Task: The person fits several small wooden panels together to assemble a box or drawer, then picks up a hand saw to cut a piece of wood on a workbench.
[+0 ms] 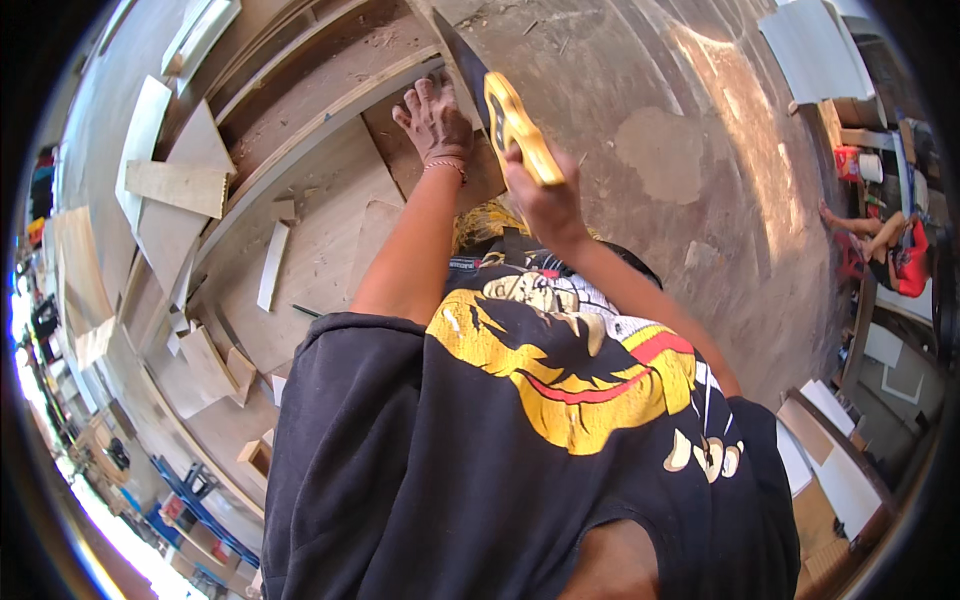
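My right hand is wrapped round the yellow handle of a handsaw. Its dark blade points away from me and stands beside the end of a long wooden frame. My left hand lies with fingers spread on the wood near that end, just left of the blade. A beaded or corded band circles the left wrist. Below the left palm, part of a brown wooden panel shows. Whether the teeth touch wood cannot be seen.
Pale board offcuts lie across the frame at left. A narrow white strip rests on a board nearer me. The dusty floor stretches right. A person in red sits at far right, near a red bucket.
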### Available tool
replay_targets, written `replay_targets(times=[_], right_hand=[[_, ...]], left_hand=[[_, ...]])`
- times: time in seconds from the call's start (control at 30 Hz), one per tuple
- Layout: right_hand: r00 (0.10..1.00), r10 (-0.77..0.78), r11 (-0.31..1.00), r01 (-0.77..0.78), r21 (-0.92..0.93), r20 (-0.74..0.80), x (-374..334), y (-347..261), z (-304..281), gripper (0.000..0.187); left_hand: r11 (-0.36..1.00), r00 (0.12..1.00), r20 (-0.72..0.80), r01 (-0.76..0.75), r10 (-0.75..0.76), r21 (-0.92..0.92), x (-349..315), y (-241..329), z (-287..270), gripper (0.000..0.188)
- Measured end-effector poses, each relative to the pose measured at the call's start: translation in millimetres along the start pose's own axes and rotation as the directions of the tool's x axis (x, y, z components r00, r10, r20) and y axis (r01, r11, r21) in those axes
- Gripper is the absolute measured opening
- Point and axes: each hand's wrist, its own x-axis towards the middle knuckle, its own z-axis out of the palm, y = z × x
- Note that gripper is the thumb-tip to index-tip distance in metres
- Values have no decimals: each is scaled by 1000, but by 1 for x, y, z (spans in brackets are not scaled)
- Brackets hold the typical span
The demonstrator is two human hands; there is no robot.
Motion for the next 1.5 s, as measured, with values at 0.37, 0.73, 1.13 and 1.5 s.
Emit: replay_targets(times=[0.37,0.73,1.13,1.5], right_hand=[[995,-74,997,73,-11,-62,1,-3,0,11],[992,116,985,-108,132,-55,6,-4,3,11],[997,62,996,-59,70,-41,-8,-8,-2,10],[998,-7,1000,7,-3,-57,-4,-1,1,10]], left_hand=[[1000,999,-45,-13,14,26,-3,2,4,49],[997,998,-50,-22,25,67,-4,2,2,50],[1000,1000,-22,-9,9,22,-3,-2,5,51],[999,997,-70,-38,41,32,-7,-4,3,48]])
